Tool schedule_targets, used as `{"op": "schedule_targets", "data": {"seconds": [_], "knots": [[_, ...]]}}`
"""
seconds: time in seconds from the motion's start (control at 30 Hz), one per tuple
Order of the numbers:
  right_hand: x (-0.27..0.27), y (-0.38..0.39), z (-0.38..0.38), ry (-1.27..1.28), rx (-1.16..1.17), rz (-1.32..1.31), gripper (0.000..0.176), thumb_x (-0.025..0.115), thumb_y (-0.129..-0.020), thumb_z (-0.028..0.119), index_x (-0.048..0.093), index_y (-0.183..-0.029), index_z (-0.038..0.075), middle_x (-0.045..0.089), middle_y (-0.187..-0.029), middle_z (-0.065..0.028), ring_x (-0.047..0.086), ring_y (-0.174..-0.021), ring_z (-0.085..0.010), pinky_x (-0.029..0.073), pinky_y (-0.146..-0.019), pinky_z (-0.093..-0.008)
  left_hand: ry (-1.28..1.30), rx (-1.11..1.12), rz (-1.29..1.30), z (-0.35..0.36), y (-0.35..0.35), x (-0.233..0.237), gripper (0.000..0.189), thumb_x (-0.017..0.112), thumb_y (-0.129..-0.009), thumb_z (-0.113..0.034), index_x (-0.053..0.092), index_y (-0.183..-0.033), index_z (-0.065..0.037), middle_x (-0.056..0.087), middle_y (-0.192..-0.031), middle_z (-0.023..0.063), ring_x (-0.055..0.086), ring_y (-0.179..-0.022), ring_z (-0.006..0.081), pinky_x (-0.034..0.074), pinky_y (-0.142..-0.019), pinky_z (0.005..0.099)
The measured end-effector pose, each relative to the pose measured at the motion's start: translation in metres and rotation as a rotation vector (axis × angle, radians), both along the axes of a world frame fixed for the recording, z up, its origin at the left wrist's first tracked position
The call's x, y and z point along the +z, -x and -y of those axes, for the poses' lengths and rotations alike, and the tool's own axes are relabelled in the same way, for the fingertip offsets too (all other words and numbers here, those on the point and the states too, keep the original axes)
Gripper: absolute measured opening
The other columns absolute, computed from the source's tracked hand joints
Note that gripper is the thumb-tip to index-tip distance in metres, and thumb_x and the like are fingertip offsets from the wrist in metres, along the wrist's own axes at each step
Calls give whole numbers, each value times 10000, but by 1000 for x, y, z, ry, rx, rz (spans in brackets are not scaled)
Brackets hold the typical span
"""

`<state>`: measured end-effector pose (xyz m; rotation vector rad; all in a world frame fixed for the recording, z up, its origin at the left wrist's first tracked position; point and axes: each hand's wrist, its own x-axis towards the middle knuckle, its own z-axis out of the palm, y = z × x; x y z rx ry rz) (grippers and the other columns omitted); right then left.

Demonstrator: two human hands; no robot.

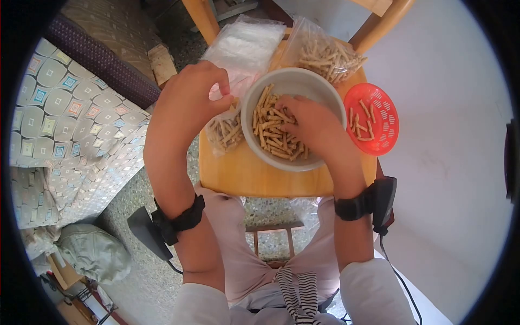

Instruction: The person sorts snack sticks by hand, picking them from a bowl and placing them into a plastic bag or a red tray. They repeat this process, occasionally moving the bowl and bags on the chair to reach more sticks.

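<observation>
Head view: left hand (pixel 189 89) pinches clear plastic bag (pixel 223 135); right hand (pixel 314 123), grip unclear, dips among tan sticks (pixel 268 127) in round grey bowl (pixel 303 79).

One head-worn camera looks forward and steeply down, within arm's reach.

The wooden chair seat (pixel 238 181) is showing a smooth, glossy finish. Clear plastic bags (pixel 225 132) are catching creased highlights. The grey bowl (pixel 250 142), probably plastic, is appearing smooth and more matt.
</observation>
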<state>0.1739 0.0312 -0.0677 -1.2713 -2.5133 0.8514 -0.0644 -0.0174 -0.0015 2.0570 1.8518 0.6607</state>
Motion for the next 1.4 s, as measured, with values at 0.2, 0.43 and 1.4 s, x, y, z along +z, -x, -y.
{"op": "schedule_targets", "data": {"seconds": [0.2,0.43,1.4], "knots": [[4,-3,-3,-150,-15,-87,219,726,-815,132,697,-1030,104,712,-953,-137,682,-910,-349,535,-782,-456,-138,38,-130,-5,-5,2,181,745,-777,-91,613,-886,-32,632,-997,95,593,-1069,310,461,-933,394],[21,-5,-7,-289,-116,-135,142,711,-865,131,716,-1004,103,724,-885,-122,676,-834,-319,504,-821,-402,-64,-2,-137,-1,-3,-3,155,740,-793,-81,638,-904,-46,647,-1032,97,594,-1069,307,460,-938,395],[44,6,-6,-405,-168,-491,140,665,-944,233,641,-1007,111,718,-825,-83,695,-803,-280,486,-888,-397,-213,-139,167,-19,-47,6,182,695,-896,-113,714,-1062,-41,689,-926,106,662,-817,235,508,-746,315]]}}
